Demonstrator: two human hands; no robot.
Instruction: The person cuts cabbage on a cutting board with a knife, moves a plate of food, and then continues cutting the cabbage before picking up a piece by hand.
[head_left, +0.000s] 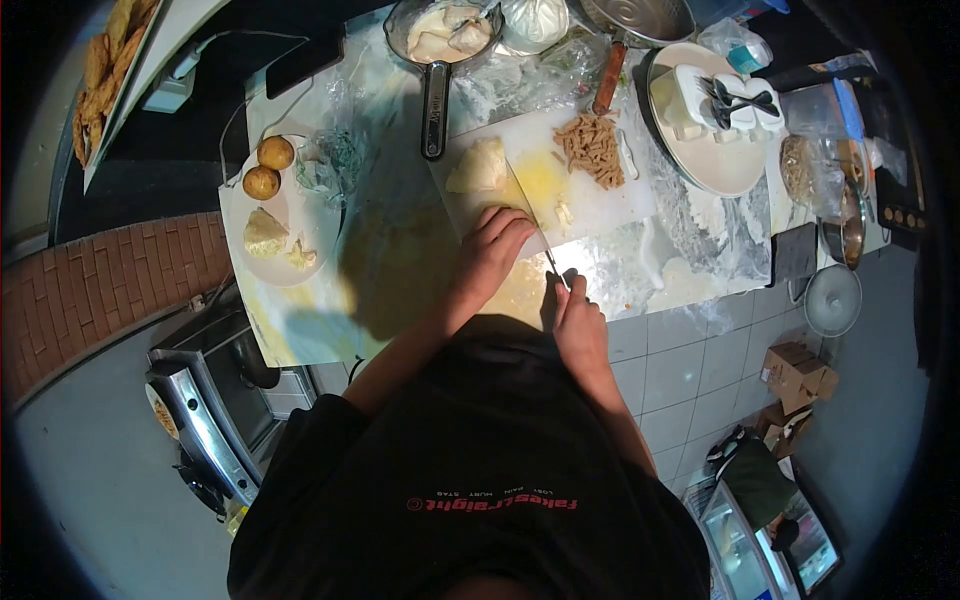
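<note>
My right hand (577, 303) is closed round the dark handle of a knife (527, 205), whose broad blade points away over a white cutting board (625, 205). My left hand (497, 240) lies at the near left side of the blade, its fingers bent together; what is under them is hidden. Just beyond those fingers a pale cabbage piece (478, 166) rests on the board, left of the blade. Small pale shreds (564, 214) lie right of the knife. Farther back on the board is a pile of brown strips (592, 150).
A pan (436, 100) holding pale pieces stands at the back. On the left, a plate (285, 268) bears two round brown items and cabbage pieces. Stacked plates (715, 176) with a white container and black spoons stand on the right. A person (752, 480) is at the lower right.
</note>
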